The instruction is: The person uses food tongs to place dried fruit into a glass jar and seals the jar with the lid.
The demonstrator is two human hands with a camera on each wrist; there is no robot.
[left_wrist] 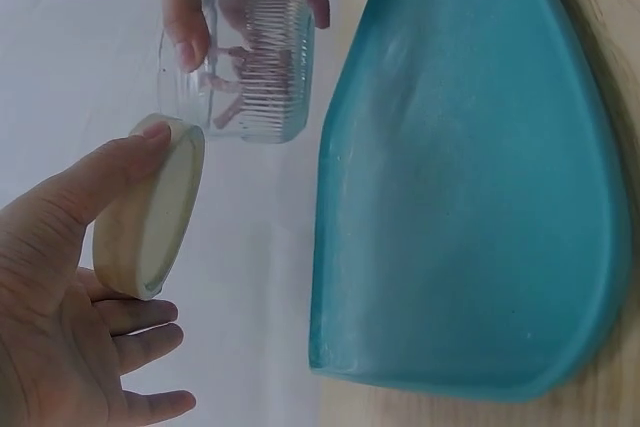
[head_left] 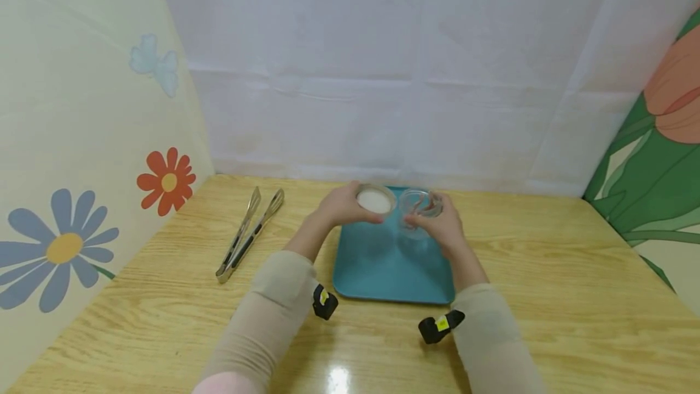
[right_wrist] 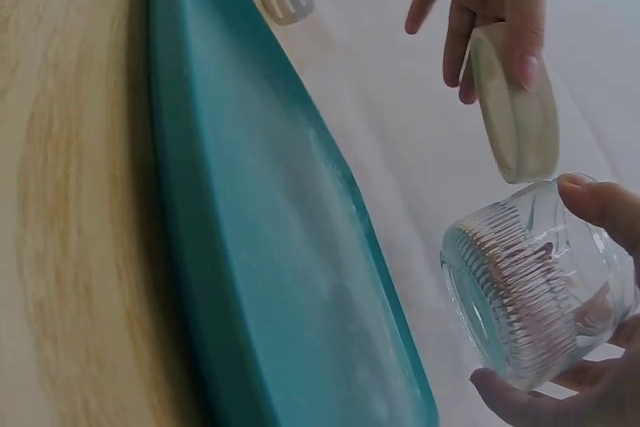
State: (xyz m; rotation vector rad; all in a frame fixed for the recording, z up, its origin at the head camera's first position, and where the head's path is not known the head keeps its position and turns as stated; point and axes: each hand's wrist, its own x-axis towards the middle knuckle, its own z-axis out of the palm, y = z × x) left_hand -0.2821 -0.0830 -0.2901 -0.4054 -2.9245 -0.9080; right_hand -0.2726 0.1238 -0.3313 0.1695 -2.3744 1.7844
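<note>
In the head view my left hand (head_left: 343, 205) pinches a round lid (head_left: 375, 201) between thumb and fingers, its pale flat side toward the camera. My right hand (head_left: 447, 227) grips a clear glass jar (right_wrist: 515, 287) with ribbed sides, thumb on one side and fingers on the other. No cover sits on the jar's mouth, and pinkish shapes show through its glass. In the left wrist view, the lid's wooden-looking rim (left_wrist: 120, 222) is close beside the jar (left_wrist: 262, 57). Both are held up over the far part of a blue tray (head_left: 394, 266).
Metal tongs (head_left: 253, 237) with black grips lie spread on the wood-grain table (head_left: 558, 284), left of the tray. A white cloth backdrop (head_left: 350, 126) rises behind the table. Flower-printed panels (head_left: 65, 138) stand on both sides.
</note>
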